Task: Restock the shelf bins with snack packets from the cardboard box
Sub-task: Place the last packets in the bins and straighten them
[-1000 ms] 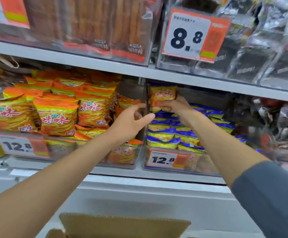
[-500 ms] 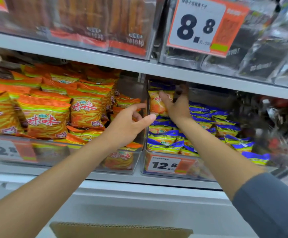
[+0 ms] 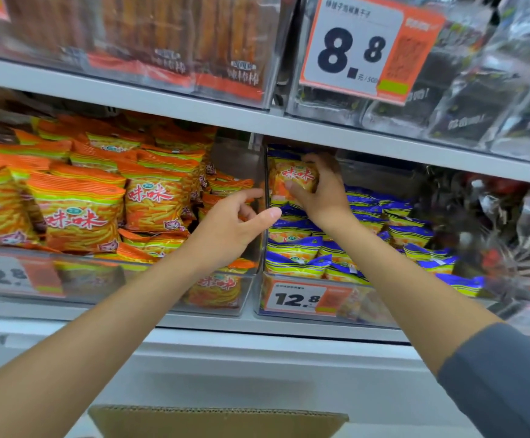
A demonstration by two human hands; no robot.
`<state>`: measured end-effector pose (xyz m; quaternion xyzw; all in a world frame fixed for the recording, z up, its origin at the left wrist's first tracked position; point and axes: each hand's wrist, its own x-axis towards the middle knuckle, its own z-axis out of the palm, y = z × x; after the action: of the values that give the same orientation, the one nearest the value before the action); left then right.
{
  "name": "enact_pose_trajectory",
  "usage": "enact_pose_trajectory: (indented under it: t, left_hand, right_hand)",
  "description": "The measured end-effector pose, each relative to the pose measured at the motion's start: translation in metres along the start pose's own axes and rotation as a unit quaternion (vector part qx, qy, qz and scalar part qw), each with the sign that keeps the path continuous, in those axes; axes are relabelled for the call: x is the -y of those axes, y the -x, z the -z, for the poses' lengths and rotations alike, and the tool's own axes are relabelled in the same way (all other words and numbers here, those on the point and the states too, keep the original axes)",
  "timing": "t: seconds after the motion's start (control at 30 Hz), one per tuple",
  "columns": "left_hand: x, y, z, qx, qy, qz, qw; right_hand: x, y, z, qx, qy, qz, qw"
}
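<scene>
My right hand [image 3: 323,191] grips a blue-topped snack packet [image 3: 295,177] at the back left of the clear right bin [image 3: 259,298], which holds several blue and yellow packets [image 3: 298,257]. My left hand [image 3: 228,229] hovers with fingers apart at the divider between the two bins and holds nothing. The left bin [image 3: 150,289] is piled high with orange packets [image 3: 77,216]. The cardboard box [image 3: 219,422] shows only its top flap at the bottom edge.
A shelf board [image 3: 289,124] runs just above the bins, leaving little headroom. Above it stand bins of brown stick snacks [image 3: 168,42] and dark packets [image 3: 462,99] with an 8.8 price tag [image 3: 364,49]. Red and clear packets [image 3: 516,235] fill the bin at far right.
My right hand has closed round the packet at the bin's back left and holds it upright. My left hand stays near the divider. The view has moved closer to the shelf.
</scene>
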<state>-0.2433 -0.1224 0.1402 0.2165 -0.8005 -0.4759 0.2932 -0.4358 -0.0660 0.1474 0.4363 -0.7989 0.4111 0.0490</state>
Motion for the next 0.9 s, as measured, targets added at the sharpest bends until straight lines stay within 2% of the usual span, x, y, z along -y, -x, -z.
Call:
enact_pose_trajectory:
  t: [0.2,0.27,0.4,0.6,0.67,0.8,0.9]
  left_hand:
    - [0.000,0.000,0.000,-0.004,-0.002,-0.005,1.000]
    - [0.001,0.000,-0.001,-0.001,-0.003,-0.007,1.000]
    - [0.000,-0.001,-0.001,-0.005,-0.008,-0.005,1.000]
    - [-0.002,0.000,-0.001,-0.011,-0.015,-0.004,1.000]
    - [-0.004,0.004,0.000,-0.037,-0.021,-0.010,0.999]
    - [-0.017,0.031,-0.002,-0.135,-0.061,-0.096,0.984]
    - [-0.019,0.071,-0.013,-0.097,-0.065,-0.113,0.987]
  right_hand:
    - [0.000,0.004,-0.003,0.038,0.039,0.005,0.999]
    - [0.001,0.005,0.002,0.051,0.017,0.000,0.999]
    - [0.002,0.013,0.004,0.033,0.013,0.024,0.999]
    - [0.002,0.024,0.008,0.041,-0.009,0.005,0.999]
    - [0.005,0.033,0.014,0.029,0.013,0.015,0.999]
    - [0.016,0.076,0.031,-0.047,0.036,0.085,0.995]
    - [0.022,0.128,0.043,-0.088,0.027,0.140,0.986]
